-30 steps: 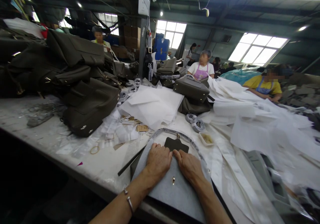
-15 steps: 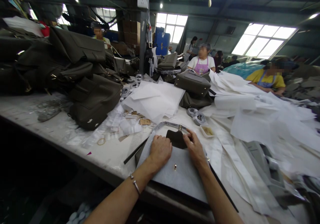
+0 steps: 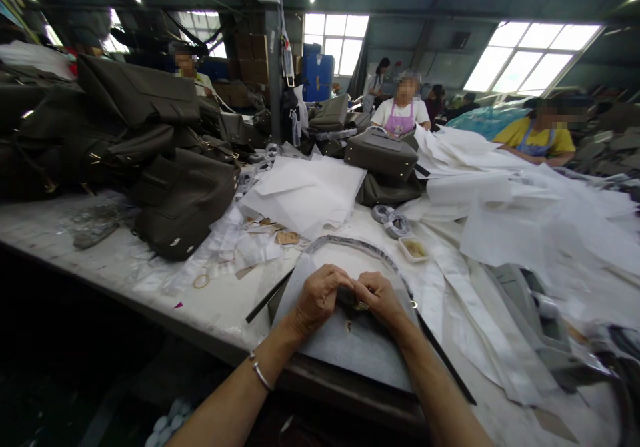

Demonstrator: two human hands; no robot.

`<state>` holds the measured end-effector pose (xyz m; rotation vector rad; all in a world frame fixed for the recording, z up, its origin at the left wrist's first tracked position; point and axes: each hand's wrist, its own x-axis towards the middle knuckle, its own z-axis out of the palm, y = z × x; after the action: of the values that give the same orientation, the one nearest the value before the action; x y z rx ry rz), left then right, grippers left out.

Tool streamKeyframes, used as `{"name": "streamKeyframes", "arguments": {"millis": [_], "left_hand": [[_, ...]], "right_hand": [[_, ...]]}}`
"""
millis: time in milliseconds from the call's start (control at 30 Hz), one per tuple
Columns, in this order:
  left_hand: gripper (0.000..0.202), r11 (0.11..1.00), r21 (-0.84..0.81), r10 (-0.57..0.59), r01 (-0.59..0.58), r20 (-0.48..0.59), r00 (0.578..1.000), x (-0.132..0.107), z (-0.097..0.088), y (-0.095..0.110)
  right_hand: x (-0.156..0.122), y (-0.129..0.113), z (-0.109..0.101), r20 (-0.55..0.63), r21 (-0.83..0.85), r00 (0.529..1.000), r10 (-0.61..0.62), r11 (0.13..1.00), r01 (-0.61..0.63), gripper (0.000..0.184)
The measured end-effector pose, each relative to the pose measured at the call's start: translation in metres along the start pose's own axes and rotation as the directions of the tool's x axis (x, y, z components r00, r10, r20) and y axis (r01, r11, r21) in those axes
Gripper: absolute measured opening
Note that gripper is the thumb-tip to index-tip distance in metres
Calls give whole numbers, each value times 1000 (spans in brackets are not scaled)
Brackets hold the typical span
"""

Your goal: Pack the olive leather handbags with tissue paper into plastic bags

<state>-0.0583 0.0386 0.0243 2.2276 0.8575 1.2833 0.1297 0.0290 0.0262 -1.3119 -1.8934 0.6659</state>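
Note:
A dark handbag (image 3: pixel 276 306) lies at the table's near edge with a pale protective sheet (image 3: pixel 363 360) over its front. Its wrapped handle (image 3: pixel 333 239) arches away from me. My left hand (image 3: pixel 320 297) and my right hand (image 3: pixel 381 298) meet over the sheet, both closed on the bag's dark closure flap (image 3: pixel 345 298). The fingers hide most of that flap. A gold fitting shows beneath my right fingers. Just below the flap, a small gold clasp (image 3: pixel 349 326) pokes through the sheet. A dark strap (image 3: pixel 270 295) sticks out on the left.
Dark bags (image 3: pixel 187 200) are heaped at the left. White sheets (image 3: pixel 305 190) lie ahead, with more paper (image 3: pixel 540 234) on the right. A small tray (image 3: pixel 414 250), coiled wrapped handles (image 3: pixel 391 222) and a grey device (image 3: pixel 530 320) stand nearby. Several co-workers sit beyond the table.
The dark flap has been folded down toward the clasp. My hands have come together on it, the left moving right and closing, and the right now gripping the flap.

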Motion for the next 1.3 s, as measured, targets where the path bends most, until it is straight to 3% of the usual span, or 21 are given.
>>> {"name": "streamKeyframes", "arguments": {"millis": [133, 300, 567, 667, 767, 867, 1000, 1167, 1300], "left_hand": [[33, 984, -147, 131, -105, 183, 974, -2, 1, 7], [33, 979, -178, 149, -96, 318, 936, -2, -2, 8], [31, 996, -72, 72, -44, 454, 888, -7, -19, 19], [23, 996, 0, 71, -85, 556, 828, -13, -33, 31], [22, 973, 106, 95, -204, 623, 776, -25, -40, 40], [38, 935, 223, 93, -276, 596, 797, -39, -37, 44], [53, 901, 326, 57, -286, 565, 823, -54, -28, 43], [61, 886, 349, 63, -306, 562, 825, -64, -26, 38], [58, 898, 307, 124, -314, 508, 853, -69, -25, 32]], "right_hand": [[-1, 4, 5, -18, -91, 999, -51, 995, 49, 43], [-2, 6, 6, -3, -146, 997, -76, 986, 75, 39], [-2, 3, 7, 20, -190, 997, -68, 979, 71, 42], [-3, 2, 6, 23, -188, 998, -58, 980, 61, 43], [-3, 1, 6, 22, -175, 999, -36, 984, 39, 43], [0, -3, 3, 29, -137, 1000, -6, 991, 10, 42], [1, -16, -7, 89, -51, 996, 24, 999, -19, 35], [-17, -39, -21, 286, 50, 957, 46, 997, -63, 13], [-33, -45, -22, 359, -13, 933, 7, 1000, -3, 18]]}}
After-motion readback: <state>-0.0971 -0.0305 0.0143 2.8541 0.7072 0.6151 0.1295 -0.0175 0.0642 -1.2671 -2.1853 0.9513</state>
